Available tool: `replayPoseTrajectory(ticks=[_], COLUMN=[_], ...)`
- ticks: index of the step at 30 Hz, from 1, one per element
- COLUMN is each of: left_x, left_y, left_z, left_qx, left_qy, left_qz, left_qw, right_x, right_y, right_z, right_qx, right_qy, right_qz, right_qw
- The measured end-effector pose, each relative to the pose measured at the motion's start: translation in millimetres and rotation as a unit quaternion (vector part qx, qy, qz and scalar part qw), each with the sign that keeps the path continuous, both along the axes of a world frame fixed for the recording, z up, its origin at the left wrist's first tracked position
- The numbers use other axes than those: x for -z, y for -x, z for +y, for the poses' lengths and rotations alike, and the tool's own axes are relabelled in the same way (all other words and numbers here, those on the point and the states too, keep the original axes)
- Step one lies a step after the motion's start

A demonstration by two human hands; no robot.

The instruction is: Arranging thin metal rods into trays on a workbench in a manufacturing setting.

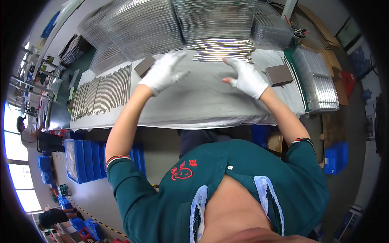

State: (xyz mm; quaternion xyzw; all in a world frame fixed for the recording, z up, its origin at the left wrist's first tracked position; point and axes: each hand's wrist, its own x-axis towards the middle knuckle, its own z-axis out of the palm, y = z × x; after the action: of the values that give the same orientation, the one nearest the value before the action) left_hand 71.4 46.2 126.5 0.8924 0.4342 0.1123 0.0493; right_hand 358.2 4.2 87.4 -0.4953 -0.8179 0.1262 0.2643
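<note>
A long workbench covered in pale grey cloth (194, 109) is stretching across the view, and stacks of clear ribbed plastic trays (178, 24) are sitting along its far edge. A wide row of thin silver metal rods (101, 91) is lying side by side on the cloth at the left, well apart from both hands. A smaller bundle of the same silver rods (223, 50) is lying at the far middle of the bench, just under the trays. The white-gloved left hand (164, 73) is hovering with fingers spread, grasping nothing, near the bundle's left end. The white-gloved right hand (247, 77) is lying flat and unclenched, its fingertips reaching just beside the bundle's near edge. A dark brown block (279, 75) is sitting just right of it.
</note>
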Motion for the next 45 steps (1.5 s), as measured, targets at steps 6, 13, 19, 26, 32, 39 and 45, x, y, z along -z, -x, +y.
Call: replayPoseTrajectory(ticks=[6, 13, 19, 26, 32, 39, 45], left_x=[57.3, 67.9, 70.4, 72.1, 74.7, 84.0, 93.5], left_y=[-116.7, -156.1, -168.6, -163.2, -141.1, -116.0, -70.0], left_z=[57.1, 118.9, 121.3, 115.9, 77.7, 36.6, 35.1], left_qx=[0.067, 0.003, -0.047, -0.062, -0.022, -0.017, 0.069], left_qy=[-0.052, -0.032, 0.021, 0.047, 0.056, -0.027, -0.040], left_qz=[0.092, 0.056, 0.093, 0.064, 0.065, 0.076, 0.089], left_qw=[0.992, 0.998, 0.994, 0.995, 0.996, 0.997, 0.993], right_x=[22.9, 17.9, 21.7, 19.7, 21.4, 22.1, 13.4], right_y=[-45.7, -40.4, -38.9, -38.1, -36.6, -28.8, -6.9], right_z=[108.3, 151.3, 157.1, 155.9, 135.0, 106.7, 54.8], right_qx=[0.053, 0.104, 0.087, 0.092, 0.010, -0.016, 0.039], right_qy=[-0.017, 0.054, 0.112, 0.117, 0.117, 0.120, 0.174], right_qz=[-0.143, -0.201, -0.270, -0.247, -0.223, -0.236, -0.238], right_qw=[0.988, 0.973, 0.952, 0.957, 0.968, 0.964, 0.955])
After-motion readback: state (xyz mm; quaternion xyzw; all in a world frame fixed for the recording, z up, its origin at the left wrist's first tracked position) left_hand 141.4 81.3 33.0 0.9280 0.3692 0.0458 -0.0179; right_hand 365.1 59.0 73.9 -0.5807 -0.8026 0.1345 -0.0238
